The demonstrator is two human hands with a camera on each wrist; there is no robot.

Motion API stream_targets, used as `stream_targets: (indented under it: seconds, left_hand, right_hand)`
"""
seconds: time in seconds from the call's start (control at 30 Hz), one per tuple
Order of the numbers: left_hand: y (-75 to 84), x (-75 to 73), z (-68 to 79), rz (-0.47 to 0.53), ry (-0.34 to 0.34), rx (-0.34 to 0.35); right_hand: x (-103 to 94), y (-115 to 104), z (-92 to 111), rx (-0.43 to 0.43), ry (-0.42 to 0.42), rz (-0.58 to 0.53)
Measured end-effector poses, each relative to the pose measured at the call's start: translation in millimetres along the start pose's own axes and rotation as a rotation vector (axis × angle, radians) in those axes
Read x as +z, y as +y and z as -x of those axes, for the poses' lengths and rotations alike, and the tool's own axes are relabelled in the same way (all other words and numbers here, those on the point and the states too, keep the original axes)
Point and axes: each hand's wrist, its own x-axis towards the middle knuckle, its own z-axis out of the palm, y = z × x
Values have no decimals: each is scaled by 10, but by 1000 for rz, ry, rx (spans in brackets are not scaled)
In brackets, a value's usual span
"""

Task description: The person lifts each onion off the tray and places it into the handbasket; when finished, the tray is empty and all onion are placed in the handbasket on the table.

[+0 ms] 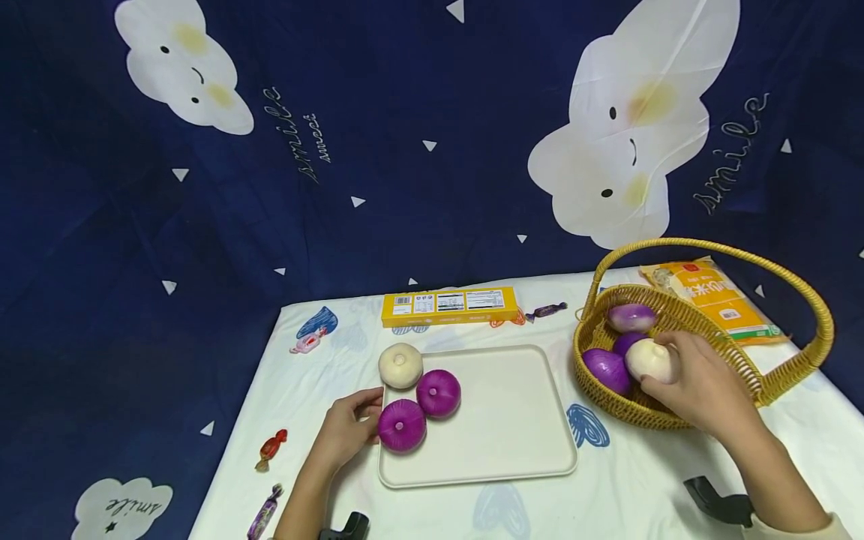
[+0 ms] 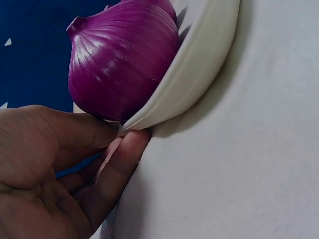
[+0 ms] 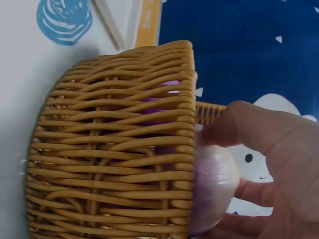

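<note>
Right of frame, the right hand [image 1: 704,386] clamps a pale onion [image 1: 650,361] in the basket [image 1: 631,411], likely a pick-up needing a clean lift, while lower centre the left hand [image 1: 347,429] pinches the tray [image 1: 506,420]

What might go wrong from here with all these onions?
The pale onion looks smooth and round, so it might slip from the right hand and drop back into the basket.

The left hand pinches the edge of the tray; tipping it could set the purple onions rolling.

The white onion near the tray's far left corner might roll over the low rim if bumped.
</note>
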Motion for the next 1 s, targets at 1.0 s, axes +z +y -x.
stream_targets:
  seconds: [1.0]
  left_hand:
    - [147,5,65,-6,7,-12]
  right_hand:
    - [65,97,-45,-53,-202,28]
